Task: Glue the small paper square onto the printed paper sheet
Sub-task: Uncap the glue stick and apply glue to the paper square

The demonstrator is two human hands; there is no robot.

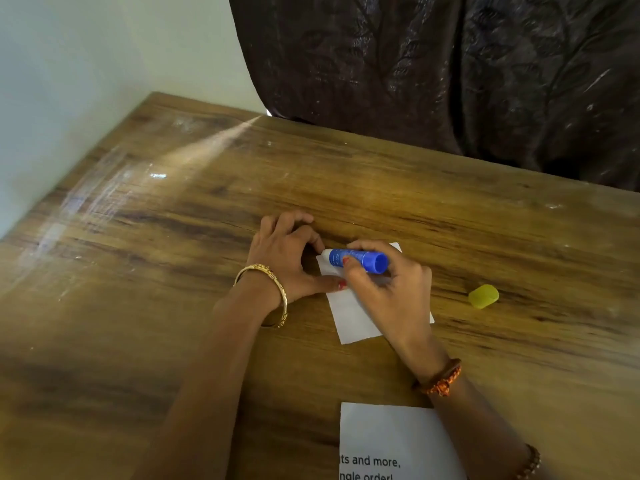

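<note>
At the table's near edge lies the printed paper sheet point(388, 441), partly under the right forearm. Farther in, mid-table, the small paper square point(349, 320) lies flat: light, limp, best pinned by an edge. The left hand point(287, 258) presses it with curled fingers; the right hand point(388, 292) grips the glue stick point(358, 259), long axis running left-right, tip leftward. The yellow cap point(483, 296) sits toward the right edge.

The printed paper sheet point(388, 441) bore partly cut-off black words: "ts and more," and below it "ngle order!". Print on the blue glue stick point(356, 259) was too small to read.
</note>
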